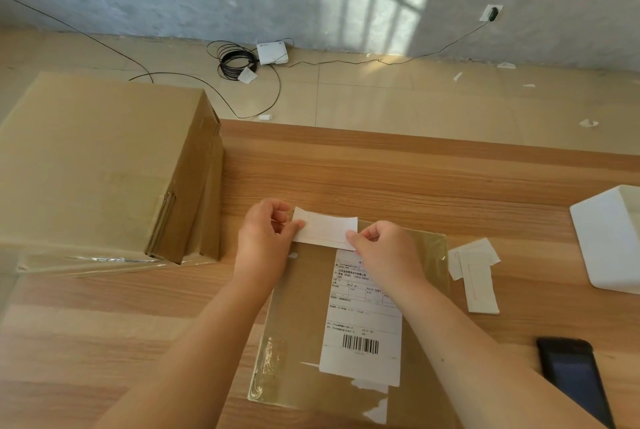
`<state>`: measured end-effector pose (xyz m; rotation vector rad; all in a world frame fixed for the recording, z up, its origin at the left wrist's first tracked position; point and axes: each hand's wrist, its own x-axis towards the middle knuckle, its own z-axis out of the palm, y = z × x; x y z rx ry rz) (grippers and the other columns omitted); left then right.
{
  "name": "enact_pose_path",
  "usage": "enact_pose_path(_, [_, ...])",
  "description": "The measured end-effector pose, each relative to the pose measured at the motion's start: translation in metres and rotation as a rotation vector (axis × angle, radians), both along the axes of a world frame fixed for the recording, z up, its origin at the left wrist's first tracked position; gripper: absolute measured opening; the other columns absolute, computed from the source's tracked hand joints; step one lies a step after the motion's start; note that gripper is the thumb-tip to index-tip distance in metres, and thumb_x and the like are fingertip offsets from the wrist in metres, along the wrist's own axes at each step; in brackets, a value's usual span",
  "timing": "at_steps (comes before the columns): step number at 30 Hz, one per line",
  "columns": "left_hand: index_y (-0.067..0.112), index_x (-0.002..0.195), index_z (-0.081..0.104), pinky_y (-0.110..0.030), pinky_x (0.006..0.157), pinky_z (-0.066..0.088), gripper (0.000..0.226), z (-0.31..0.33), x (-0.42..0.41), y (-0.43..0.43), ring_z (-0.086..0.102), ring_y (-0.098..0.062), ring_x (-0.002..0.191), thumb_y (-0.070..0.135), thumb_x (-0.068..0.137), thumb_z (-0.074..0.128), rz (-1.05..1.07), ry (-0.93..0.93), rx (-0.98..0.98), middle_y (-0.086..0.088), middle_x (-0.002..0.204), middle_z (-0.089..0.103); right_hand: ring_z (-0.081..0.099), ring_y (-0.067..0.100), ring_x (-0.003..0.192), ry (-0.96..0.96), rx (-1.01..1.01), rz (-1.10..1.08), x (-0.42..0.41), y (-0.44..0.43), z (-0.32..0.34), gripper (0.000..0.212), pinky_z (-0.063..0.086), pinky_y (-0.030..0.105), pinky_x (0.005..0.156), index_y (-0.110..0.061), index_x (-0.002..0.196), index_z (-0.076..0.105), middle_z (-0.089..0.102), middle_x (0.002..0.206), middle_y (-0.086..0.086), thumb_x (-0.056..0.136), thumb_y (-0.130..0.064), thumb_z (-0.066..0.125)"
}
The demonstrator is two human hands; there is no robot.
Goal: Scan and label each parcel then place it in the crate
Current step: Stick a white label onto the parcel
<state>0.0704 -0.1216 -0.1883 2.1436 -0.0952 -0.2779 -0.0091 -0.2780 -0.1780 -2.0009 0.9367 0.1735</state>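
Fingers (352, 238) of the right hand (384, 250) pinched the right end of a small white label (325, 232). The left hand (265, 238) pinched its left end between thumb and curled forefinger. In the head view the slip was stretched flat between them.

It hung at the far edge of the parcel (298, 307), a flat brown taped packet lying on the wooden table (415, 179) directly before the person. Whether it touched the cardboard or sat just above it, I could not tell. A printed waybill (363, 317) with a barcode was already stuck along the parcel's right half.

Peeled backing strips (478, 272) lay just beside the parcel on the right. A dark handheld device (575, 380) lay nearer the person, and a white box (609, 238) sat at the table's right edge. A large taped carton (104, 165) stood to the left; no open crate showed.

Labelling seemed the step in hand, with scanning probably done. The next move would call for lowering the slip squarely onto bare cardboard, clear of the barcode, and smoothing it from one end so no crease got trapped.
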Motion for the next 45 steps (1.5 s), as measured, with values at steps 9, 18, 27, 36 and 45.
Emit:
enact_pose_path(9, [0.015,0.086,0.058,-0.003,0.053,0.042,0.015,-0.004,0.005,-0.002,0.047,-0.007,0.071,0.013,0.081,0.071,-0.119,-0.108,0.096,-0.004,0.095,0.052,0.059,0.015,0.066,0.061,-0.108,0.081,0.002,0.0,-0.001,0.02,0.043,0.028,0.057,-0.02,0.079,0.058,0.064,0.071,-0.004,0.089,-0.038,0.06])
enact_pose_path(18, [0.021,0.117,0.064,-0.027,0.065,0.054,0.026,-0.018,0.001,0.005,0.049,-0.006,0.072,0.025,0.091,0.059,-0.249,-0.198,0.177,0.006,0.096,0.046,0.048,0.013,0.08,-0.094,-0.302,0.211,-0.003,0.006,-0.004,0.026,0.038,0.026,0.062,-0.027,0.117,0.058,0.044,0.092,-0.008,0.091,-0.029,0.06])
enact_pose_path(27, [0.029,0.141,0.04,-0.039,0.073,0.05,0.045,-0.021,-0.001,0.012,0.054,-0.021,0.092,0.035,0.096,0.045,-0.354,-0.134,0.332,-0.001,0.11,0.051,0.033,0.018,0.088,-0.02,-0.604,0.472,-0.008,0.003,-0.011,0.044,0.033,0.03,0.072,-0.042,0.137,0.048,0.034,0.095,-0.002,0.094,-0.05,0.049])
enact_pose_path(36, [0.033,0.147,0.02,-0.035,0.088,0.045,0.051,-0.01,-0.001,0.01,0.05,-0.015,0.106,0.039,0.099,0.035,-0.346,0.047,0.363,0.0,0.136,0.044,0.034,0.02,0.104,0.03,-0.564,0.302,-0.035,-0.017,0.0,0.048,0.036,0.032,0.091,-0.029,0.136,0.052,0.041,0.11,-0.001,0.092,-0.047,0.054])
enact_pose_path(45, [0.027,0.142,0.033,-0.034,0.084,0.044,0.062,-0.006,-0.058,0.05,0.054,-0.015,0.097,0.046,0.088,0.056,-0.093,0.21,0.129,0.0,0.124,0.053,0.03,0.026,0.13,0.02,-0.439,0.037,-0.112,-0.018,0.002,0.068,0.03,0.038,0.108,-0.016,0.146,0.032,0.037,0.137,0.007,0.09,-0.042,0.06])
